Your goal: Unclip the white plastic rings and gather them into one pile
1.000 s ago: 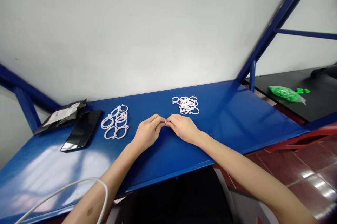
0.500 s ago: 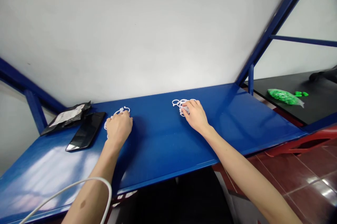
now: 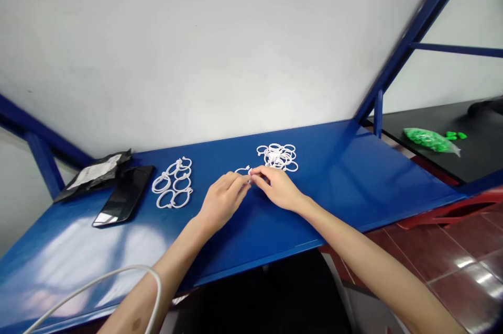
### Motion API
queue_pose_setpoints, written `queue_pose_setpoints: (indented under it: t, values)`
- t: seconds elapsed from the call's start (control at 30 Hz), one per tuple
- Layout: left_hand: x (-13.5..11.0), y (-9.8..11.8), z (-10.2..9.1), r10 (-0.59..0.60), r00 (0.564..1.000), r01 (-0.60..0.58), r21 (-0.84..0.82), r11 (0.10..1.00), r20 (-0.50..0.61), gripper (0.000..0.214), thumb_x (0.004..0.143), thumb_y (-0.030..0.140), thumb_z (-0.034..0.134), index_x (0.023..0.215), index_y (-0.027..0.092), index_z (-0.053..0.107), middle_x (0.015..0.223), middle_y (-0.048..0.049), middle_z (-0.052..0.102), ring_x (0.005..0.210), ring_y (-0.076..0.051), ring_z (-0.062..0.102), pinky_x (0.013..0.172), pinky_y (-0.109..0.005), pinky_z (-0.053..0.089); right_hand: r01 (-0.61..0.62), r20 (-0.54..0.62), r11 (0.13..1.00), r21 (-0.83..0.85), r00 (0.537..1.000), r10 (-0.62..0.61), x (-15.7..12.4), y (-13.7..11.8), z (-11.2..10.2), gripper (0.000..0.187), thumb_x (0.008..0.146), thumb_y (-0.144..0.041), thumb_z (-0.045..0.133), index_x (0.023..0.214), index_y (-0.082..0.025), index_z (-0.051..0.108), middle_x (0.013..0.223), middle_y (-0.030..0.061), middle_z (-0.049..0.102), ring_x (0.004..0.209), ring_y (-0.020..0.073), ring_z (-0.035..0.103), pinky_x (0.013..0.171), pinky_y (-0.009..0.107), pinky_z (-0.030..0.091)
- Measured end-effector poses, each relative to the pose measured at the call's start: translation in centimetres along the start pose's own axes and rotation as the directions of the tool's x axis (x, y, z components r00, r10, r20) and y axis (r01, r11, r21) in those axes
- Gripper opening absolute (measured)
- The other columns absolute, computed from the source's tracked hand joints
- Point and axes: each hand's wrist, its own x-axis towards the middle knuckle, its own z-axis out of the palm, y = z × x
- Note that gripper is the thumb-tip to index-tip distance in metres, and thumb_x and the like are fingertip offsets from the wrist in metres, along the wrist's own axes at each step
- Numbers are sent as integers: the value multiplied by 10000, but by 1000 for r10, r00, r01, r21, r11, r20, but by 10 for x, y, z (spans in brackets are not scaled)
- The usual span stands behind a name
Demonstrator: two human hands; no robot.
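Observation:
Over the middle of the blue table [image 3: 334,177], my two hands meet at a thin white cord loop [image 3: 242,169] with a small knob. My left hand [image 3: 226,198] pinches it from the left; my right hand [image 3: 279,186] holds it with thumb and fingertips from the right. Fingers hide most of this loop. Just beyond my right hand lies a heap of similar white cord loops [image 3: 278,158], tangled over one another. To the left, several more loops [image 3: 178,165] are spread in a loose two-column group, flat on the table.
A black phone-like slab [image 3: 124,195] lies at the left beside a black plastic mailer with a white label [image 3: 96,173]. A white cable [image 3: 118,270] arches over my left forearm. Blue frame posts [image 3: 378,114] flank the table. At right, a bag of green pieces [image 3: 430,140] rests on a black table.
My left hand has left the left group of loops and moved right to the middle. My right hand has come from the heap toward it, and both now hold one loop.

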Motion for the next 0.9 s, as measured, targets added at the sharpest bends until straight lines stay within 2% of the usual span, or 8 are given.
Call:
queue_pose_setpoints:
  t: [0.07,0.2,0.43,0.53,0.67,0.73,0.9]
  values:
    - [-1,4,3,17,1000,-17,-8,1000,-22,101,1007,227,556,1015,202,653,847,-26,715,747,-148,660,715,-263,522,-64,39,991,116,997,60,-1,-2,3,171,1014,-302,552,1049,-213,694,952,17,769,822,168,700,779,310,520]
    - [-2,3,3,-1,998,-1,-34,999,-66,48,994,242,597,993,201,623,804,-4,700,670,-128,623,642,-239,492,-135,28,943,305,991,132,1,1,5,145,974,-317,606,1017,-209,693,938,19,764,849,169,713,803,309,537]
    - [-1,7,3,19,999,-22,-72,997,-48,90,969,231,640,1050,214,602,828,16,713,672,-131,624,656,-245,492,-176,57,899,402,984,168,3,4,6,155,899,-331,686,954,-187,680,889,37,749,803,176,702,760,313,539]
    - [1,7,1,-3,997,-4,-89,996,-83,102,957,247,657,1036,209,607,848,0,713,720,-140,650,669,-244,503,-133,20,922,364,991,135,3,3,5,118,912,-290,654,960,-185,678,890,33,751,791,166,695,742,301,526]
    - [4,5,-3,-196,972,185,-92,978,-129,125,951,239,653,1065,191,640,973,-47,717,788,-147,662,691,-246,517,-54,-22,969,241,998,61,1,2,6,96,932,-263,628,955,-191,687,830,11,739,746,158,676,700,284,508]
    - [5,4,-4,-278,958,265,-153,952,-68,99,949,237,649,1038,196,666,973,-38,722,741,-132,644,661,-237,511,0,-25,989,149,1000,4,0,3,7,83,937,-252,635,959,-195,692,838,10,735,741,156,665,694,282,501]
    - [6,4,-4,-387,915,403,-344,848,117,78,945,254,642,936,219,711,839,10,727,635,-115,609,619,-231,501,124,-25,989,-79,992,-127,-3,4,8,93,978,-255,633,1007,-211,710,934,32,752,839,185,668,770,317,502]
